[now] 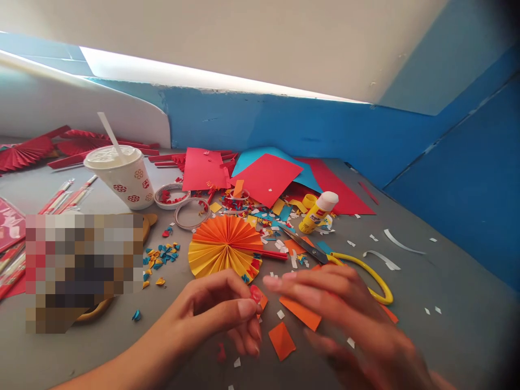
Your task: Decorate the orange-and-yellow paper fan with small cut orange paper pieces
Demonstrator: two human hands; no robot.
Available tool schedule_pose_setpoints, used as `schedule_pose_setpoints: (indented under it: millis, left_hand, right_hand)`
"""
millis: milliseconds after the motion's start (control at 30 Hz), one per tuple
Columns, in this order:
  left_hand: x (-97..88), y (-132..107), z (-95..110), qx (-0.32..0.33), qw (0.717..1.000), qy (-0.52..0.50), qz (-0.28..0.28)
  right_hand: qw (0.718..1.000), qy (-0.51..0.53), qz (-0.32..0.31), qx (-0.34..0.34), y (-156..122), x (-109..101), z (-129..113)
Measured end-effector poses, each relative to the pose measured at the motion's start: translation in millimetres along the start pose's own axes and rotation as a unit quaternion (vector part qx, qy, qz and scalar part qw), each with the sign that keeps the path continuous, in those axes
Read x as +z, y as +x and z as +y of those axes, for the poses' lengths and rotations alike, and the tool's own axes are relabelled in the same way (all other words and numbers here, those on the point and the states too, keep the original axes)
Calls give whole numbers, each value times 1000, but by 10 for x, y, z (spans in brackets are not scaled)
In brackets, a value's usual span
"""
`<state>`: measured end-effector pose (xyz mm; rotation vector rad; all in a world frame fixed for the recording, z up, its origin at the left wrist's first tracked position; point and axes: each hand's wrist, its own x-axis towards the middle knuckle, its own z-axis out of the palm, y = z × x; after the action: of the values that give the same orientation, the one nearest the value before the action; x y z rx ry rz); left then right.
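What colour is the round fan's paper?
The fan is orange above and yellow below, best seen in the head view.

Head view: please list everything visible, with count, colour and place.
Paper fan: one, orange-yellow, centre
Pleated fans: several, red, rear left
Lidded cup with straw: one, white, left
Tape rolls: two, pale, beside cup
Glue stick: one, yellow, centre right
Scissors: one, yellow-handled, centre right
Paper sheets: several, red, blue, rear
Paper scraps: many, multicoloured, scattered
Slim packets: several, red-white, left
Pixelated object: one, brown, left
Table: one, grey, underneath
Wall: one, blue, rear
Panel: one, pale, top
Left hand: one, lower centre
Right hand: one, lower right
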<state>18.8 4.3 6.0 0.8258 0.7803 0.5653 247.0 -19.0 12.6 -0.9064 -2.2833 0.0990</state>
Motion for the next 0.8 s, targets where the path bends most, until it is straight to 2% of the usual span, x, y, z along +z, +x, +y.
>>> schedule_pose_setpoints:
  millis: [67,133,200,267,400,500,633,700,767,800]
  left_hand:
    - [-1,-3,0,-20,999,-40,-22]
    - [5,-8,-19,-50,993,-79,-70]
    - [19,-16,-53,-76,986,-100,-114]
    - [36,-23,-86,-88,983,-95,-133]
    - [66,-23,-102,-83,985,-64,-138]
    - [78,-33,-101,-65,988,-37,-135]
    - [95,-97,-124,-61,995,8,-80]
    - [106,-126,-127,-41,996,50,-61]
    - [113,-132,-118,-18,993,102,-52]
    - [114,-127,-111,-11,991,124,-51]
  right_hand:
    - [990,117,14,75,-30,27,28]
    - [972,204,19,114,-24,51,37]
    - [955,260,-3,142,14,62,19]
    - [935,314,-31,164,57,67,-16]
    - [900,391,-67,179,73,89,-71]
    - [868,435,-85,223,58,109,-111]
    - [793,492,-133,335,91,87,-176]
    - [758,510,-173,368,121,56,-190]
    - [747,502,-203,386,145,29,-190]
    - [753,491,-208,387,154,21,-187]
